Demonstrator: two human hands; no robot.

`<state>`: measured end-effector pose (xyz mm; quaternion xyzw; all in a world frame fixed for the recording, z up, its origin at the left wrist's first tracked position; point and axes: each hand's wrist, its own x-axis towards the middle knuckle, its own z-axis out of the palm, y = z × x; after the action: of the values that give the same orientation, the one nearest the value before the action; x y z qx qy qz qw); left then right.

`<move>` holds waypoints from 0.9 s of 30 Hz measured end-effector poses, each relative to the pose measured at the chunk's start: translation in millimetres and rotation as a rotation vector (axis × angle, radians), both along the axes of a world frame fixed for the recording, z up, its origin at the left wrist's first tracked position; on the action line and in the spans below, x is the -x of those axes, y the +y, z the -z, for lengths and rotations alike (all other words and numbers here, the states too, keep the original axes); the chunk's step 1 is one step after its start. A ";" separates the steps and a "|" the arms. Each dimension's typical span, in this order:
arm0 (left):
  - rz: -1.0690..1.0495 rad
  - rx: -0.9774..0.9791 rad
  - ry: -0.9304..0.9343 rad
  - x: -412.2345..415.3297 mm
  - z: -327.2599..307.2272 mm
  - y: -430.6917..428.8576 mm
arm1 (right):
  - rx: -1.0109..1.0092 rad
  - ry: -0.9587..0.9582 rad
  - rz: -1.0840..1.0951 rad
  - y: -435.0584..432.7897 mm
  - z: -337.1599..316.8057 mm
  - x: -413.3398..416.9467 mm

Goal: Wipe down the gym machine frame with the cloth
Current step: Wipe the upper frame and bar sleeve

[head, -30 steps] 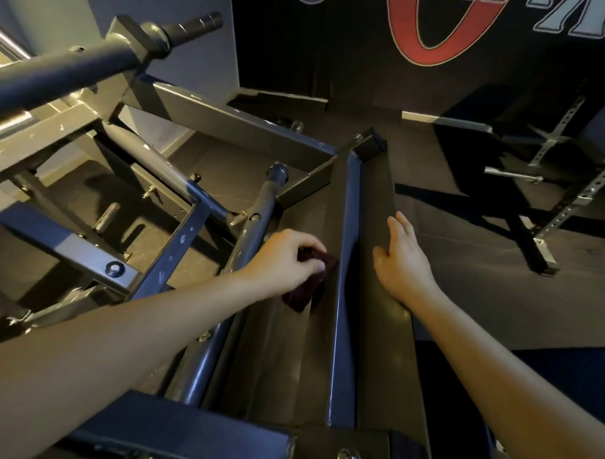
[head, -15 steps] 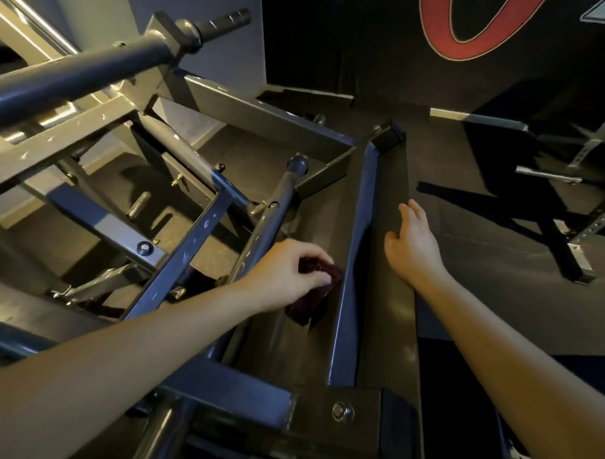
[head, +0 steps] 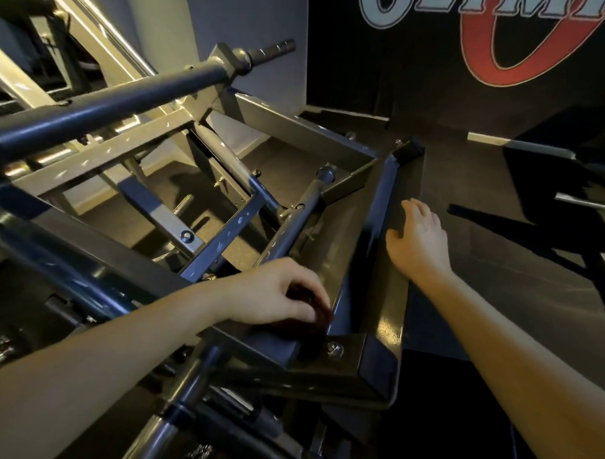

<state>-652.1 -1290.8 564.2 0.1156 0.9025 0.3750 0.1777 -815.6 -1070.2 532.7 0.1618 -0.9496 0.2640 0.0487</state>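
**Left hand holds the cloth at the near corner of the frame, right hand lies flat on the right edge**

On the dark wall banner at the upper right there is big pale writing. The letters "OLYM" can be read, and the picture edge cuts off the rest. Below the letters is a large red ring shape, also cut by the edge. No other label or brand on the machine is readable.

The machine frame is dark metal with a flat, shiny strip along its right edge and a blue rail running beside that strip toward the far corner.

The left hand comes in from the lower left with a bare forearm. Its fingers are curled downward over the cloth, which is dark red and mostly hidden under them. Hand and cloth are at the near end of the blue rail, touching it, close to the near right corner of the frame. A bolt sits just below the cloth in that corner.

The right hand reaches from the lower right with the arm nearly straight. It rests palm down on the right edge strip, about halfway along it. The fingers are straight and close together and point to the far corner, and the thumb is on the side of the rail. It holds nothing.

A long dark bar crosses above the frame at the upper left. The dark floor shows to the right of the frame.
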 end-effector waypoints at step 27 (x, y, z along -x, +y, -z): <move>-0.730 -0.289 0.221 -21.5 -2.4 -66.2 | 0.267 -0.615 -0.570 -111.6 -32.2 -44.6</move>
<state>-630.6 -1357.0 566.6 -0.1489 0.8359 0.5218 -0.0830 -771.0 -1181.8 564.9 0.3234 -0.7949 0.4232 -0.2907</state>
